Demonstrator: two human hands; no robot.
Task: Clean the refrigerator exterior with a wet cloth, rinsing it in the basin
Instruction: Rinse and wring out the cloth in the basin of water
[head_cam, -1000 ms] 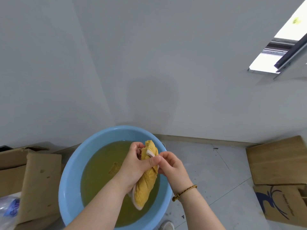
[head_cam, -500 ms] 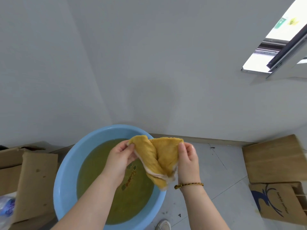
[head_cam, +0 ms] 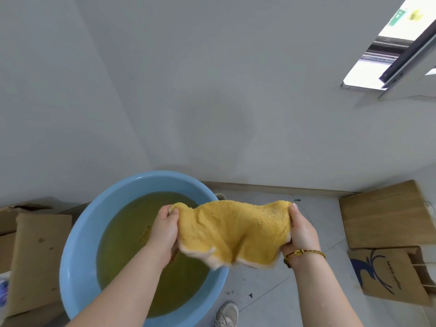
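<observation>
One yellow cloth (head_cam: 233, 230) is stretched flat between two hands, partly over the rim of one blue basin (head_cam: 77, 251) of murky water. The left hand (head_cam: 165, 232) and right hand (head_cam: 300, 232) each keep a closed grip on an edge. Two paper bags (head_cam: 387, 215) lie on the floor at the right.

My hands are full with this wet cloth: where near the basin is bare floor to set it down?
Bare grey floor for the cloth lies right of the blue basin, bordered by the skirting, the paper bags and the shoe. Left of the basin is crowded with cardboard boxes.
</observation>
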